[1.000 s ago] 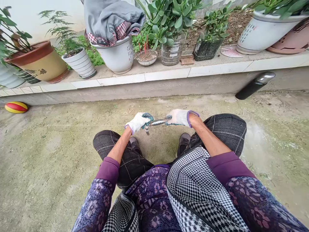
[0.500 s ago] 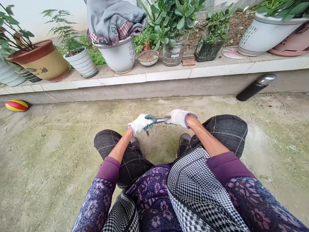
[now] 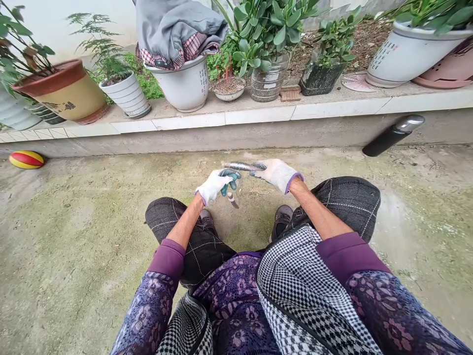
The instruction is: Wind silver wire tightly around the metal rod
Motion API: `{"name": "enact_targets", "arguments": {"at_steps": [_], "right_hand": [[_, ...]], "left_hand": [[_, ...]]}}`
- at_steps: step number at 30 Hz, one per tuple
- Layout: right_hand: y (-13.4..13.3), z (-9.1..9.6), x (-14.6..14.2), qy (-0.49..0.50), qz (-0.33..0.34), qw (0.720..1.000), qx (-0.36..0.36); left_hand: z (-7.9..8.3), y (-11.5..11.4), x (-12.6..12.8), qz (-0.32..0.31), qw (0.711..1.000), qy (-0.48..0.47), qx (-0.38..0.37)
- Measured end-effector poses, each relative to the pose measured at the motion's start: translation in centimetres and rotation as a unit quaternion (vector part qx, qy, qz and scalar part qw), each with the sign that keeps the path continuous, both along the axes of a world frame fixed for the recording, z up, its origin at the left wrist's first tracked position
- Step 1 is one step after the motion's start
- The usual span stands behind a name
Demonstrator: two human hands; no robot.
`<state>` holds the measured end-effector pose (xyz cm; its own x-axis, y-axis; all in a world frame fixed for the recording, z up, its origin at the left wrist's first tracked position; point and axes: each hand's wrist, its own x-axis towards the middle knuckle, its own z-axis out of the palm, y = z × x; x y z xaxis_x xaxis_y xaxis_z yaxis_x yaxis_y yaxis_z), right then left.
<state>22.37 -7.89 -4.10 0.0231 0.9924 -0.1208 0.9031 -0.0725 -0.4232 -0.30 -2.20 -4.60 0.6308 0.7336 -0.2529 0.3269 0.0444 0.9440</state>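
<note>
My right hand (image 3: 276,173), in a white glove with dark grippy fingers and a purple cuff, is closed on one end of a short silvery rod (image 3: 239,166) that looks wrapped along its length. The rod points left, above my left hand's fingertips. My left hand (image 3: 218,185), gloved alike, has its fingers curled together just below the rod. What they pinch is too small to make out. Right under these fingers shows a small pale piece with a dark tip (image 3: 232,199); whether it is held or hangs, I cannot tell.
A ledge (image 3: 258,114) with several potted plants runs across the back. A white pot (image 3: 181,88) bears heaped grey cloth (image 3: 181,32). A black flask (image 3: 391,135) leans against the ledge at right. A red and yellow ball (image 3: 26,159) lies at left on the concrete floor (image 3: 92,207).
The rod has risen with my right hand, and its left end has come out of my left hand's grip. The small piece below my left hand has shifted slightly right and shows more.
</note>
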Motion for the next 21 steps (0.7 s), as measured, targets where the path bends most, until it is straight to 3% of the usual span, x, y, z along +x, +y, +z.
{"name": "enact_targets", "arguments": {"at_steps": [5,9,12,16,21], "right_hand": [[-0.2,-0.1,-0.1,0.173,-0.075,0.982,0.004],[-0.4,0.0,-0.2,0.370,-0.139,0.919,0.008],[-0.6,0.5,-0.1,0.455,-0.149,0.878,0.008],[-1.2,1.4,0.2,0.514,-0.073,0.854,-0.035],[-2.0,1.1,0.3,0.432,0.084,0.879,-0.184]], "left_hand": [[0.3,0.1,-0.2,-0.005,1.000,-0.029,-0.006],[0.1,0.3,-0.3,-0.011,0.999,-0.045,-0.021],[-0.1,0.5,-0.3,-0.008,0.999,-0.035,-0.032],[-0.4,0.7,-0.2,-0.011,0.999,-0.012,-0.029],[-0.6,0.8,-0.2,-0.017,0.999,0.031,-0.008]]}}
